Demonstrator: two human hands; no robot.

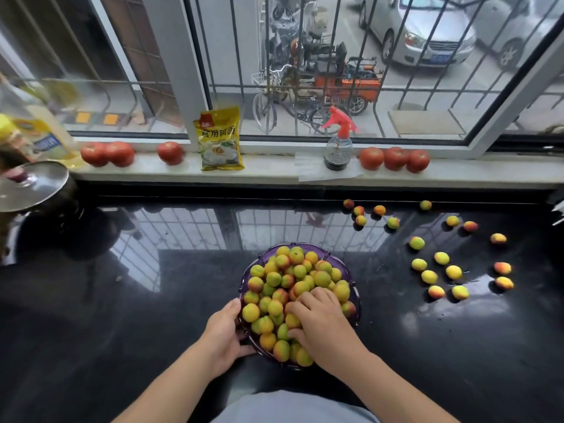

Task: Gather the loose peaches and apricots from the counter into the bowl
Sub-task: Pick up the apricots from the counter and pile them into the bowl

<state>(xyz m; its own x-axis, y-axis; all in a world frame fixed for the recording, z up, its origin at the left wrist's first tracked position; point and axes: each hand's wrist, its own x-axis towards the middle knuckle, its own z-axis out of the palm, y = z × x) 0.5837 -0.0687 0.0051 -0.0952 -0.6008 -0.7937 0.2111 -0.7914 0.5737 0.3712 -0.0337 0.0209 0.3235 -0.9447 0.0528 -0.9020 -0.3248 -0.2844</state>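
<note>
I steady the bowl (354, 283) with my left hand (224, 334), thumb along its near-left rim, fingers curled around the wall. My right hand (320, 319) lies on the heaped fruit (276, 280), its fingers (300, 302) loosely curled down among the pieces; I cannot tell whether they pinch one. The pile stands high, so I judge it best to set each piece low toward the middle and let go gently, or some may roll over the rim. The loose fruit (441, 274) lies scattered toward the right edge and far right corner of the surface (122, 315), well apart from both hands, so my right hand must reach out for it.
</note>
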